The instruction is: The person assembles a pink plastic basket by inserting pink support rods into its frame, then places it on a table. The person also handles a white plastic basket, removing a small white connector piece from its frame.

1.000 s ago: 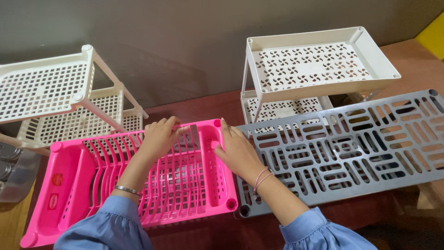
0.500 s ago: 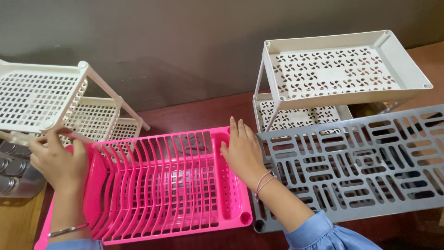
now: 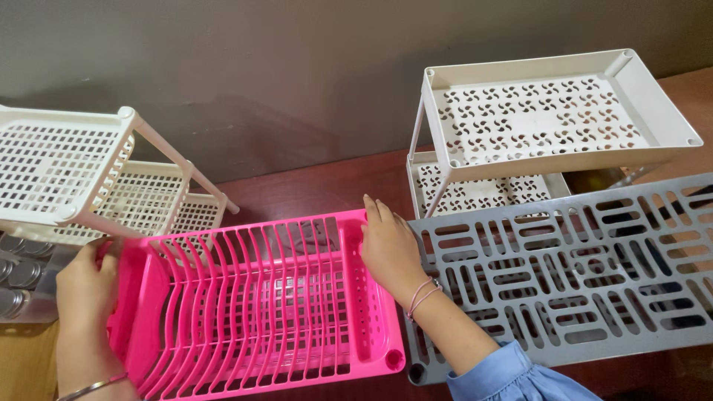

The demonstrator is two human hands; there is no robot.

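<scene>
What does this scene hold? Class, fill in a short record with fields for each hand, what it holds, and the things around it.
left hand: grips left end of pink rack
right hand: grips right end of pink rack
right of rack: grey panel, lying flat
behind, left: white shelf
behind, right: cream shelf
far left: metal tins
surface: brown table

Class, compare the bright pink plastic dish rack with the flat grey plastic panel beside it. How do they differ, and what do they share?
The bright pink plastic dish rack is a deep tray with raised curved ribs; the flat grey plastic panel is a thin sheet with slot cut-outs. A hand holds each end of the rack; the panel is only touched at its left edge. Both are perforated plastic.
</scene>
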